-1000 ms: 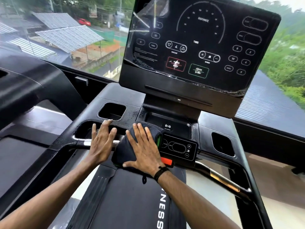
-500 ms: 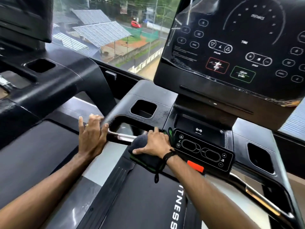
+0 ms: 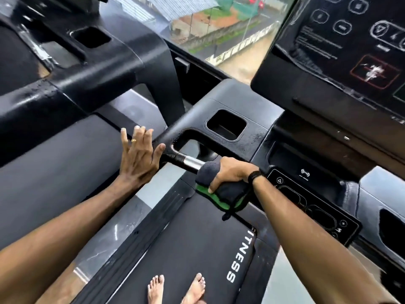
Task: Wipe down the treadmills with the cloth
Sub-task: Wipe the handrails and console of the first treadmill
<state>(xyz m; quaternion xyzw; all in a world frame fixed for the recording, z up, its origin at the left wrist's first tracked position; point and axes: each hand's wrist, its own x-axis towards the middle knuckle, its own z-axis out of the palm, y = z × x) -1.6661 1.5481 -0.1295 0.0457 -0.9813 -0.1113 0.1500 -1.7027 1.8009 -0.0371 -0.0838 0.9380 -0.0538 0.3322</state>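
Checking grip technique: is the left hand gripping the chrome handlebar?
No, the left hand is open beside the chrome handlebar, fingers straight.

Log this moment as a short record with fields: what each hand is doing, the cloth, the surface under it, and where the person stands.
left hand: left hand, fingers straight, thumb against the black treadmill frame
right hand: right hand grips the dark cloth with green edge
cloth: wrapped round the silver metal handlebar
feet: bare feet on the black treadmill belt
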